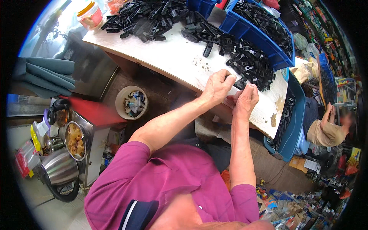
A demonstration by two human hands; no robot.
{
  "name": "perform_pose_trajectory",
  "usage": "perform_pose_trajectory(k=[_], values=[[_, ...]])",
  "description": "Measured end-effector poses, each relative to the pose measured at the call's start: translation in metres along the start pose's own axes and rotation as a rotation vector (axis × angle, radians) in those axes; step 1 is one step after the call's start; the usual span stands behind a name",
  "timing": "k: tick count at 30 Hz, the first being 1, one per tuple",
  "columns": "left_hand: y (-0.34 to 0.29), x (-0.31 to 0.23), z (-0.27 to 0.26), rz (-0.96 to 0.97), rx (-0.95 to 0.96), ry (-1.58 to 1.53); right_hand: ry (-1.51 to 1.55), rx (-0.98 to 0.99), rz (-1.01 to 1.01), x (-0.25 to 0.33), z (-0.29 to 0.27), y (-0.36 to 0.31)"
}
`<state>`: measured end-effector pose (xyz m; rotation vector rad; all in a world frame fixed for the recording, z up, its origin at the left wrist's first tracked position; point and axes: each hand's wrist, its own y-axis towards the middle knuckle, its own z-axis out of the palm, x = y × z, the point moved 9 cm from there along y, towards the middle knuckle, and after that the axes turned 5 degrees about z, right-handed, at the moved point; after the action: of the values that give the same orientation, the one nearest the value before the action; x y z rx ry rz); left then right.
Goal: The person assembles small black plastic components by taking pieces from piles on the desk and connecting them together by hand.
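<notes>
My left hand (219, 87) is closed, thumb and fingers pressed together, over the front edge of the white table (172, 57). Close beside it, my right hand (246, 100) is also closed in a pinch. A small black plastic part (240, 83) shows between the two hands; whether either hand grips it or it lies on the table, I cannot tell. Just beyond my hands is a heap of small black plastic parts (251, 63), some with square openings. Longer black plastic pieces (147, 21) are piled at the far left of the table. One part (207, 50) lies apart from the heaps.
A blue crate (264, 44) of black parts stands at the table's far right. Below the right end is a blue-green tub (297, 119) holding more. On the left are a waste bucket (122, 102), a metal kettle (60, 166) and a food bowl (75, 141). Another person (327, 132) sits far right.
</notes>
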<state>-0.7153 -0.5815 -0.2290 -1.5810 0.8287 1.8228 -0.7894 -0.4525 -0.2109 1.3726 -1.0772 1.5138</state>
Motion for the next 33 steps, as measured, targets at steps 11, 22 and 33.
perform_pose_trajectory(k=[11,22,33], values=[[-0.004,-0.002,0.030,-0.043,0.094,-0.137,-0.071,-0.055,-0.136,0.004,-0.017,0.007],[0.056,-0.038,0.001,0.597,-0.117,0.951,0.225,-0.569,0.207,0.027,-0.138,0.035],[0.041,-0.033,-0.006,0.488,-0.121,0.631,0.129,-0.346,0.350,0.002,-0.137,0.037]])
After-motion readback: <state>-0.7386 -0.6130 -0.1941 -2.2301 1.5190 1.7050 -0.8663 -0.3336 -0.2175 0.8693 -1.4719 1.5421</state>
